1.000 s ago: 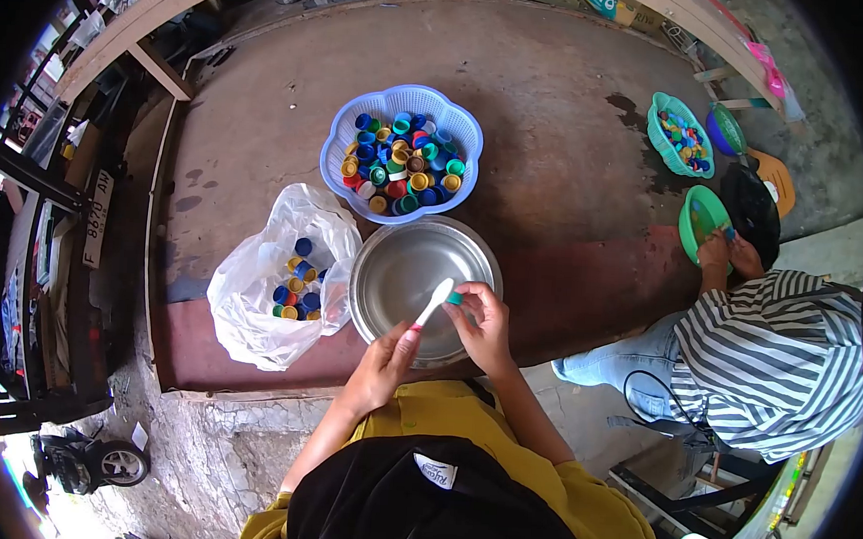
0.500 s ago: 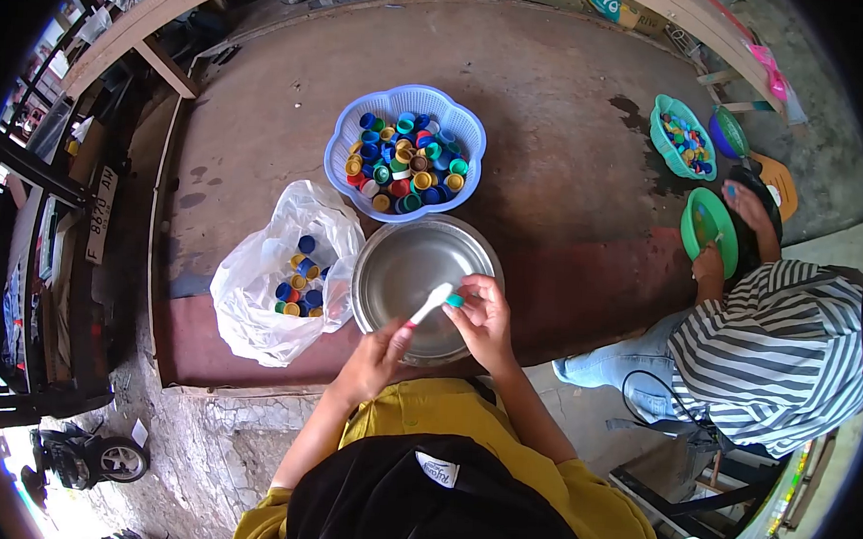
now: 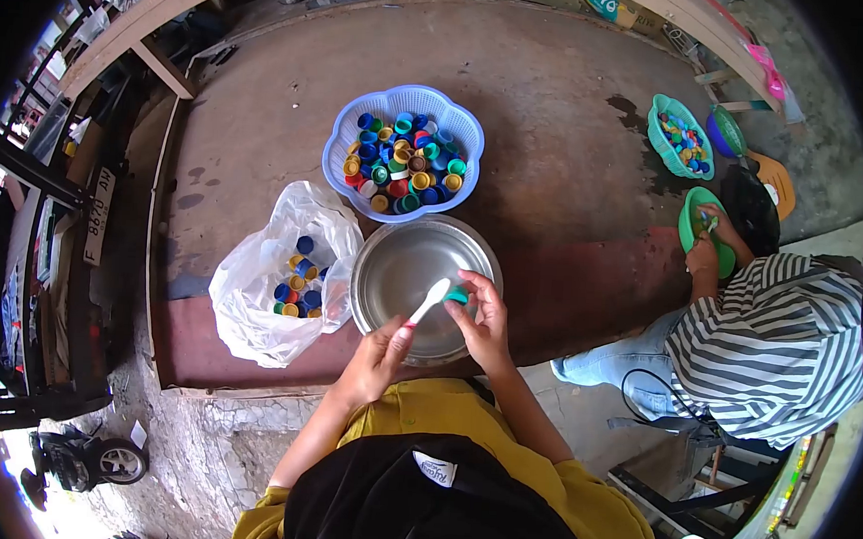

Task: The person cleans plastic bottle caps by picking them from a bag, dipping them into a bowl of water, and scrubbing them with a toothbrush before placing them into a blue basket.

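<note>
My left hand (image 3: 374,364) is closed round the handle of a white toothbrush (image 3: 432,301) with a reddish part near my fingers. Between the thumb and fingers of my right hand (image 3: 485,327) is a green bottle cap (image 3: 457,295), close beside the brush head. Both are held above a round metal basin (image 3: 381,267). Just left of the basin, an open clear plastic bag (image 3: 245,299) holds several blue, yellow and red caps. Behind it stands a light-blue scalloped basket (image 3: 342,118) filled with caps of many colours.
At the right, a co-worker in a striped shirt (image 3: 770,321) has both hands at a green bowl (image 3: 687,229). A turquoise basket (image 3: 658,135) of caps stands beyond it. A wooden beam (image 3: 121,53) runs along the far left. Low on the left is a scooter wheel (image 3: 121,461).
The brush head and the green cap have shifted slightly, and the cap is turned differently in my right fingers. The co-worker's raised hand has come down into the green bowl.
</note>
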`<state>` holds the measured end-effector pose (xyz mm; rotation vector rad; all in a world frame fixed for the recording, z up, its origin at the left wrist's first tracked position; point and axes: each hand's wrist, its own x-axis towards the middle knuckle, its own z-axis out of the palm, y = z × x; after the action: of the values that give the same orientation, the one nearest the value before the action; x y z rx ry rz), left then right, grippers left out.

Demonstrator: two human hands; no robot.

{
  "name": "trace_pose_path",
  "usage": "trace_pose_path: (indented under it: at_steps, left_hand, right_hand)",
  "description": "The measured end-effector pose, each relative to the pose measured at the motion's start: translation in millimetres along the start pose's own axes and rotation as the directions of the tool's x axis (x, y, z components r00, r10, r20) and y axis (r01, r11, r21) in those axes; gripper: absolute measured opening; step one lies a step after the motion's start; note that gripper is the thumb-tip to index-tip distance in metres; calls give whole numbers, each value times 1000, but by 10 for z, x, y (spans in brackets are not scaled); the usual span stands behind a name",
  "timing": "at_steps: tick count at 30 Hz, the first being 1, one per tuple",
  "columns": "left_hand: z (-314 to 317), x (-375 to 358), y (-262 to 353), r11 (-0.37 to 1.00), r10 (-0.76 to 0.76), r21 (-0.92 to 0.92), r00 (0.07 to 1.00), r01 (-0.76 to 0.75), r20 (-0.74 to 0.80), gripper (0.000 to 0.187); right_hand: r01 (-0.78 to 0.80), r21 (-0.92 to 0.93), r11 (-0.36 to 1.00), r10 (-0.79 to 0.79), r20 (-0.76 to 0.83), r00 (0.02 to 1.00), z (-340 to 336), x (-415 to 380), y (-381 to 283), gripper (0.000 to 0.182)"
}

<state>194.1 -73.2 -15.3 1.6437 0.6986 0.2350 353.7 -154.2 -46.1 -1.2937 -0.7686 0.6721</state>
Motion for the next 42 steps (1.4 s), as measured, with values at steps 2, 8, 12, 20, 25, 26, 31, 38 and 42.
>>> trace_pose_path:
  at_steps: [2,8,12,20,25,26,31,38,42]
  left_hand:
    - [-12,60,-66,995,-44,89,999,44,5,28]
    - [-26,89,-244,993,45,112,995,-34,-91,27]
    - [-6,139,-136,999,-8,30,997,10,-81,27]
    - [38,118,-147,997,45,63,992,-38,-114,29]
    - [23,139,-68,985,92,150,994,-82,-60,25]
    - [25,145,-69,973,117,206,992,-105,-46,24]
    - [-64,177,-72,877,202,464,973,-128,-114,20]
    - [-231,231,-121,865,156,496,980,-74,-127,18]
    - [-168,200,-169,849,272,467,962,-246,12,20]
  right_hand:
    - [-78,245,966,77,14,997,16,11,6,45]
    - [-173,404,898,186,6,983,-123,38,-30,36]
    - [-268,536,801,298,32,954,-91,46,15,26]
    - [-266,537,801,306,16,952,-87,51,95,24]
    - [-420,691,589,445,157,882,-84,72,37,32]
    - [-422,639,643,434,150,889,-81,64,68,35]
    - [-388,476,789,399,84,913,-110,-23,212,29]
    - [-503,477,720,482,177,858,-131,-15,119,29]
    - [-554,579,598,506,263,821,-152,20,154,29]
